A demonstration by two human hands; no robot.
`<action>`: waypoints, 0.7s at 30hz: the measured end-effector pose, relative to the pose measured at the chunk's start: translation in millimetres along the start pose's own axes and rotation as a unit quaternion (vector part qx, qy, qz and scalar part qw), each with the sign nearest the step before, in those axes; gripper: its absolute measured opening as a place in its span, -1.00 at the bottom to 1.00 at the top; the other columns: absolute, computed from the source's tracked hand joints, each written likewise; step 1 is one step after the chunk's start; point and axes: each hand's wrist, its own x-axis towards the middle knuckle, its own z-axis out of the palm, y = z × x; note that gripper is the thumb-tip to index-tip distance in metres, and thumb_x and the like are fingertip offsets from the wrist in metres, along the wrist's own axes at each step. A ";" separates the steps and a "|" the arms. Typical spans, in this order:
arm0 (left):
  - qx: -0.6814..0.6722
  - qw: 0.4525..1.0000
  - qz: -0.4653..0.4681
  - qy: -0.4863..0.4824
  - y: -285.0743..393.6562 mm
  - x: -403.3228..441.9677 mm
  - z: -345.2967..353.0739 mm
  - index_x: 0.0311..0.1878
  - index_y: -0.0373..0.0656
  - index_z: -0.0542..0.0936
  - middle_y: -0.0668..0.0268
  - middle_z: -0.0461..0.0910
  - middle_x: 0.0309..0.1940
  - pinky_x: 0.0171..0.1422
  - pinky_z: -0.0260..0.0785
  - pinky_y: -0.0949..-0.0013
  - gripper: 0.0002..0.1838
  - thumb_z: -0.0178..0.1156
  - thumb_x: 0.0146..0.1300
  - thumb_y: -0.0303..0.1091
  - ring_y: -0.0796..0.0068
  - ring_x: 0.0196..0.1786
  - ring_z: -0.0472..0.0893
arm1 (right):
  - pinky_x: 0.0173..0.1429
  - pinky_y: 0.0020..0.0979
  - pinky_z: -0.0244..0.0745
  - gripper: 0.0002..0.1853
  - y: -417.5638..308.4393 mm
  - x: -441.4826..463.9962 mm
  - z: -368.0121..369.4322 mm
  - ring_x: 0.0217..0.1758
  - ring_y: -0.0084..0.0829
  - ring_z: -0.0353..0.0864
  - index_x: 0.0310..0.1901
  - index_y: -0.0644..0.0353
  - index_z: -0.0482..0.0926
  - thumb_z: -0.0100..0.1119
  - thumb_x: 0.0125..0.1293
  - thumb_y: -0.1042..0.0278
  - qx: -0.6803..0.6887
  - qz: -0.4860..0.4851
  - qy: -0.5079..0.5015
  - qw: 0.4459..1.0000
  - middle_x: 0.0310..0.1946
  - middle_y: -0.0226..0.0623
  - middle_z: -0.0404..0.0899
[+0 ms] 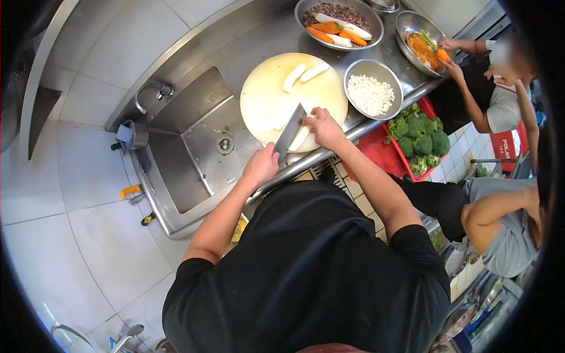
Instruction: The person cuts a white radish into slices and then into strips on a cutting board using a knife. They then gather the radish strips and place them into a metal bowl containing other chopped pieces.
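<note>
My left hand (263, 163) is wrapped around the handle of a broad-bladed kitchen knife (291, 134), whose blade points away over a round cutting board (259, 88). Just right of the blade, my right hand (323, 126) grips a piece of white radish (301, 140) with bent fingers. Its fingertips hide part of the piece. More white radish (294, 77) lies in long peeled pieces on the far half of the board. Pale cut pieces (281, 115) lie left of the blade, hard to tell from the board.
A bowl of white cubes (371, 94) stands right of the board. Behind is a bowl (299, 12) with carrots and radishes. A sink (206, 147) lies left. Broccoli fills a red crate (432, 109). Another person's hands (452, 56) work over a bowl of shredded carrot (421, 50).
</note>
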 end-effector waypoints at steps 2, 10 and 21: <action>0.013 1.000 -0.005 0.004 1.9 -7.8 -1.6 0.20 -0.26 0.48 -0.29 0.69 -0.16 0.13 0.49 -0.25 -0.68 0.07 0.53 -0.27 -0.36 -0.05 0.68 | 0.42 -0.13 0.47 -0.67 -0.1 -4.7 4.4 0.29 0.02 0.51 0.06 0.06 0.70 0.40 0.24 0.40 0.047 0.017 0.049 0.998 0.17 -0.04 0.53; 0.056 0.998 -0.008 0.006 26.2 -13.1 0.8 0.11 -0.22 0.43 -0.26 0.68 -0.31 -0.02 0.50 -0.31 -0.75 0.07 0.54 -0.27 -0.39 -0.17 0.68 | 0.30 -0.15 0.54 -0.82 -0.4 -19.1 9.8 0.19 -0.06 0.56 -0.10 0.14 0.69 0.38 0.28 0.38 0.106 -0.063 0.123 0.985 0.03 -0.15 0.57; 0.060 0.998 0.010 0.025 36.5 -1.5 -2.5 0.06 -0.24 0.42 -0.28 0.66 -0.38 -0.04 0.49 -0.34 -0.77 0.04 0.55 -0.27 -0.41 -0.22 0.68 | 0.22 -0.21 0.59 -0.84 3.3 -16.3 14.4 0.14 -0.18 0.60 -0.15 0.08 0.72 0.38 0.23 0.47 0.097 -0.076 0.161 0.979 -0.01 -0.28 0.62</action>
